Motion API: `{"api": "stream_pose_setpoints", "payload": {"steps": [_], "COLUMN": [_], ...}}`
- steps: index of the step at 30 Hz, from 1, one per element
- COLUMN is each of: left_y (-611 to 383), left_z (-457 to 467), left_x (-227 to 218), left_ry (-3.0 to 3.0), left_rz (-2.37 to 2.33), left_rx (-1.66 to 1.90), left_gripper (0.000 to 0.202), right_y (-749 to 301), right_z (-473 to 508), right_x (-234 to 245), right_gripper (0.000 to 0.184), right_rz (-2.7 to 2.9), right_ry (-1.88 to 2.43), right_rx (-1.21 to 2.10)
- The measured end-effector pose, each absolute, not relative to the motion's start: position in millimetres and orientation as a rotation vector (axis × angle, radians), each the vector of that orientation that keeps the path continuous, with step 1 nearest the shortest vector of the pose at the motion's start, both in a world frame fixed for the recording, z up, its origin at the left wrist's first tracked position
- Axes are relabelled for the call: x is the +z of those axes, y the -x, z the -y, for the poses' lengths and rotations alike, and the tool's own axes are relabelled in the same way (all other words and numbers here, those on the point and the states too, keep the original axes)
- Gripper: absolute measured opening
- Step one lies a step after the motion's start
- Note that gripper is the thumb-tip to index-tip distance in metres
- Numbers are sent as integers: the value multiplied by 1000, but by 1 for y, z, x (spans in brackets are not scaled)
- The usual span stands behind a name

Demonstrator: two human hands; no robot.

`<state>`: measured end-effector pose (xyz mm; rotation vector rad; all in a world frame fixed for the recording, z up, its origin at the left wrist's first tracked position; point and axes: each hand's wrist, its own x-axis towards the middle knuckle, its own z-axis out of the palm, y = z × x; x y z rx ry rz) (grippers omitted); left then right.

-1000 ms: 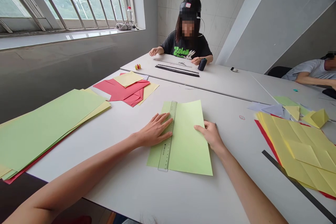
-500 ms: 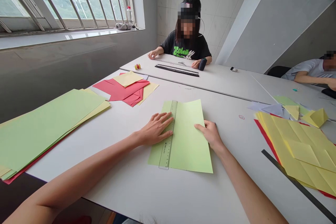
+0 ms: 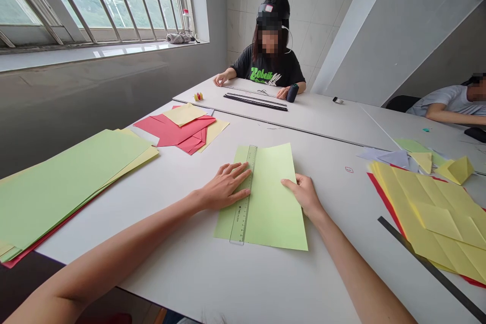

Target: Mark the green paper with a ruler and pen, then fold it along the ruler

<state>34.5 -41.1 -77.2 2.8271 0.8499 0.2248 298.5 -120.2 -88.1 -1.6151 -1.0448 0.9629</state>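
A sheet of light green paper (image 3: 275, 212) lies on the table in front of me, its right side lifted a little. Across its left part, lengthwise, rests a clear plastic ruler (image 3: 239, 223). My left hand (image 3: 226, 187) is flat with fingers spread, pressing the ruler and paper down. At the sheet's right edge my right hand (image 3: 306, 195) pinches the paper, thumb on top and the other fingers underneath, mostly hidden.
Large green sheets (image 3: 76, 182) are stacked at left. Red paper (image 3: 170, 129) lies ahead. Creased yellow sheets (image 3: 440, 212) and a dark strip (image 3: 429, 266) lie at right. Across the table sits a person (image 3: 271, 66) near black strips (image 3: 256, 102); another person (image 3: 448, 104) is far right.
My hands, the ruler and the green paper stay practically still. The person at far right has shifted their arm slightly.
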Motion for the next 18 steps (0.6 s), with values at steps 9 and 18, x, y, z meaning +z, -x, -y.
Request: {"api": "stream_pose_setpoints", "payload": {"steps": [9,18], "left_y": [-36,-36], "left_z": [41,39], "left_x": [-76,-80], "left_ry": [-2824,-2831], "left_rz": [-864,-849], "left_rx": [200,248], "left_gripper": [64,62], "right_y": [-299,-299], "right_z": [120,119], "right_x": [-88,-90], "right_gripper": [28,29], "right_rz": [982,1001], "right_ry": [1573,1583], "right_rx": [1053,1026]}}
